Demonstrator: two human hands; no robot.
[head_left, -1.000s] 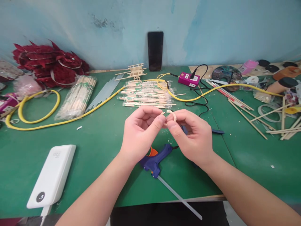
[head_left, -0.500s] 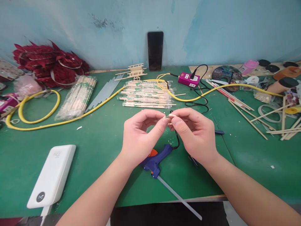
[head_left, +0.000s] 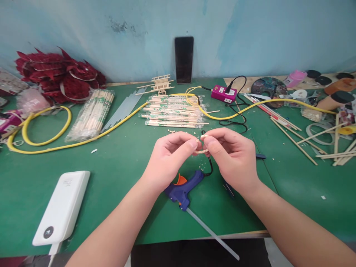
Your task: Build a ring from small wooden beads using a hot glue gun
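Jutting past the front edge (head_left: 247, 234) of the table (head_left: 116, 178), a glue stick (head_left: 213, 234) is held in a blue glue gun (head_left: 180, 192). To the left, a white power bank (head_left: 62, 207) is set near that edge, and a broad green stretch is left between it and the gun. Above the table, a small pale curved piece (head_left: 201, 151) is pinched between the fingertips of the left hand (head_left: 171, 155) and the right hand (head_left: 233, 157), both narrowed; whether its loop is closed is hidden by the fingers. Beyond, the room is bounded by wrapped chopsticks (head_left: 172, 115) and a yellow cable (head_left: 119, 134). At the far edge, a phone (head_left: 184, 59) is leaned against the wall (head_left: 139, 48).
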